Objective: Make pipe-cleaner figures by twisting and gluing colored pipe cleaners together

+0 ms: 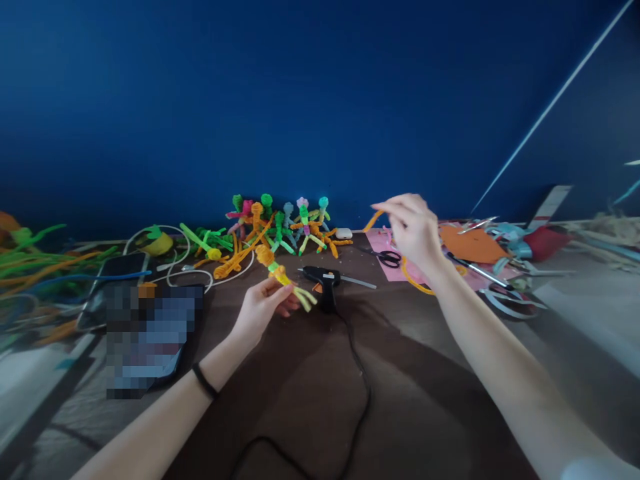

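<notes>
Between the fingers of my left hand (267,300) is a pipe cleaner figure (275,270) with an orange head, a green and yellow body and two pale yellow legs. My right hand (413,230) is raised above the right side of the table, fingers pinched on an orange pipe cleaner (419,287) that curves down below the hand. One end of it sticks out to the left of the fingertips. A black hot glue gun (325,277) with a glue stick in its back lies on the table between the hands.
Several finished pipe cleaner figures (280,227) stand along the blue wall. Black-handled scissors (387,258) lie near pink and orange paper (473,245). Loose pipe cleaners (55,267), a phone (117,280) and a blurred-out screen (155,340) are at left. A black cord (367,393) crosses the front.
</notes>
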`<state>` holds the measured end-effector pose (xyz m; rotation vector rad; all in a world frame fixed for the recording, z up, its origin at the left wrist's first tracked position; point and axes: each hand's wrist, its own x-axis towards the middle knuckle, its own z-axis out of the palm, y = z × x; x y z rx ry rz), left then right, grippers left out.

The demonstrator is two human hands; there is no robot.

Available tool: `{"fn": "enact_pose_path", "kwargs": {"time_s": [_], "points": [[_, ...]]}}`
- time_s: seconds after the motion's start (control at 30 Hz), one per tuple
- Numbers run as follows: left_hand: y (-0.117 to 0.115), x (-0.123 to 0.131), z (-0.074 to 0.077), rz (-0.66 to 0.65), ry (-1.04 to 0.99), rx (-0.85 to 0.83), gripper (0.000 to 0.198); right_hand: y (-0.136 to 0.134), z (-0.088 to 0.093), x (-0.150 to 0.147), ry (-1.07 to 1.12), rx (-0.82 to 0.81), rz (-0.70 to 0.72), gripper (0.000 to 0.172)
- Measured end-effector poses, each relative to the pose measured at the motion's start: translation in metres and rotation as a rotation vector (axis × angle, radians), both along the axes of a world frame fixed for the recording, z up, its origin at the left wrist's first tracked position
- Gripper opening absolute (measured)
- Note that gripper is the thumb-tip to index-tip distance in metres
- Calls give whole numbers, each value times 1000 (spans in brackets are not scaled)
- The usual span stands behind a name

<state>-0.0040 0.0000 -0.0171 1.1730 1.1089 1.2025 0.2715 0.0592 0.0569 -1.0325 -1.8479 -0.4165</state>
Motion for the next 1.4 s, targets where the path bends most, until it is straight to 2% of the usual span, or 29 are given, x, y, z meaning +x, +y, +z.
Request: {"fn": "enact_pose_path", "kwargs": {"time_s": [0.1,0.2,0.37,0.47,0.67,0.87,1.1,1.4], "points": [[1,-3,4,66,113,68,19,-17,-5,-41,-86,-213,310,35],[2,-3,6,72,110,90,22,-28,-15,-70,-68,-382,500,31],[-3,2,9,-64,-3,7,22,-39,-26,-90,-7,-643,539,22],[-6,6,10,-115,-26,-10,23,-43,-27,-92,16,-727,582,15],[-8,8,7,-149,-81,-54,18,-42,-39,-96,243,-934,646,25],[-14,11,11,-174,-114,-87,21,-35,-52,-97,366,-936,624,29],[-18,13,18,-158,-106,-72,29,-31,-55,-94,379,-915,607,25],[-18,11,16,-38,14,16,14,-34,-55,-96,359,-906,576,24]]}}
